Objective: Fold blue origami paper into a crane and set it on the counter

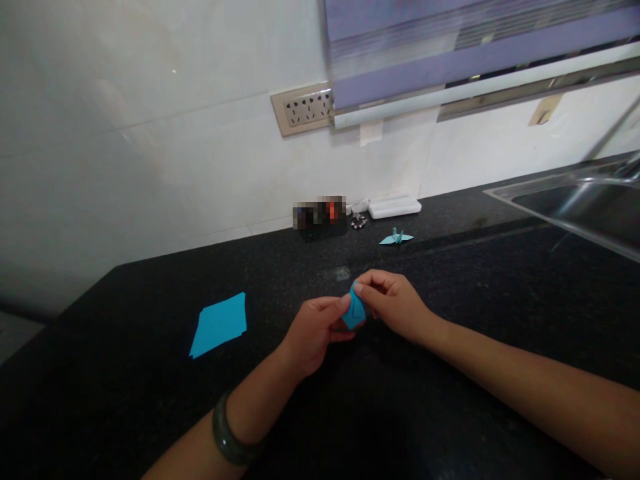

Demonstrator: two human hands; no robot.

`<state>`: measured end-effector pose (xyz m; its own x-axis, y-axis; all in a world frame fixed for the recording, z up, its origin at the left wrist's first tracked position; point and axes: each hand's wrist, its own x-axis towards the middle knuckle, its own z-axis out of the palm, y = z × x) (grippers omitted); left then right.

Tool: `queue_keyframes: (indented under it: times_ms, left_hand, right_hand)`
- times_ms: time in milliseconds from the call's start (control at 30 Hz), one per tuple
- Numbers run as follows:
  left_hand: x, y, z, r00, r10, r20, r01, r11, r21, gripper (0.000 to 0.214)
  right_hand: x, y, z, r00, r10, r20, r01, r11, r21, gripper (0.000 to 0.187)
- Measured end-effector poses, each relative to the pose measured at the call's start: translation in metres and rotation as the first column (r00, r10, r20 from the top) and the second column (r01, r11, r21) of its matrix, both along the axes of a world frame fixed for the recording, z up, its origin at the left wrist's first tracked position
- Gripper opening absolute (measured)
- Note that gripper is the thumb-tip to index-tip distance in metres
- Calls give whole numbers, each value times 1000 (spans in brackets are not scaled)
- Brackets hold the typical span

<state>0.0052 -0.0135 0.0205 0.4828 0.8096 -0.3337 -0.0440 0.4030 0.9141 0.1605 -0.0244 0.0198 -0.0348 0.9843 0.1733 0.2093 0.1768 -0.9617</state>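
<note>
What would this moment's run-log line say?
hold: left hand and right hand pinch folded paper | beside: blue sheets | behind: paper crane | surface: black counter

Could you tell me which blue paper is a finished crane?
The crane at the back; the sheets lie flat, and the piece pinched by left hand and right hand is half-folded.

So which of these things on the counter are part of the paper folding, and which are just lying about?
Part of the folding:
half-folded blue paper, pinched between left hand and right hand
flat blue paper sheets
blue paper crane

Just lying about:
white box by the wall
small ring
socket strip
steel sink
</note>
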Motion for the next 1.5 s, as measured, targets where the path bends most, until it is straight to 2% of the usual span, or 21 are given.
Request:
queue_keyframes:
  times_ms: [100, 167, 267, 333, 467, 567, 700, 933, 1067, 1233, 1367, 1500]
  left_hand:
    - [-2, 2, -1, 997, 24, -76, -13, 989, 146, 26]
    - [-3, 2, -1, 994, -16, -104, 38, 977, 212, 24]
    - [-1, 0, -2, 995, -68, -73, 83, 972, 220, 22]
    - [0, -2, -3, 998, -64, -26, 67, 980, 188, 22]
    - [2, -2, -2, 997, 51, 61, -60, 986, 157, 19]
    - [2, 0, -2, 973, 205, 111, -221, 961, 168, 19]
    - [2, -1, -3, 949, 279, 146, -302, 938, 168, 22]
    - [7, -6, 3, 928, 305, 213, -331, 939, 97, 25]
    - [6, -6, 6, 945, 265, 194, -284, 956, 78, 23]
    - [-1, -2, 4, 986, 152, 71, -158, 982, 102, 31]
    - [-3, 0, 3, 990, 133, 53, -140, 979, 147, 29]
    - [-1, -2, 5, 988, 134, 77, -145, 977, 155, 27]
  right_hand:
    - [4, 3, -1, 986, 11, 168, -44, 981, 190, 12]
    - [5, 3, -2, 963, 24, 268, -106, 949, 297, 12]
    - [5, 3, -4, 941, 42, 336, -168, 920, 355, 13]
    - [4, 1, -4, 942, 4, 335, -145, 906, 398, 14]
    - [5, -5, 0, 940, -173, 294, -3, 858, 514, 11]
    - [4, -9, 0, 919, -226, 324, -5, 814, 581, 5]
    - [0, -10, -6, 904, -218, 367, -12, 846, 532, 8]
    - [-3, -9, -10, 950, -183, 253, 69, 913, 401, 10]
    - [-2, -7, -10, 962, -141, 233, 38, 916, 399, 8]
    - [1, -6, -3, 963, -59, 262, -51, 918, 393, 10]
    - [1, -6, 0, 965, -58, 256, -23, 952, 305, 4]
    - [0, -6, 0, 975, -46, 217, -5, 973, 231, 6]
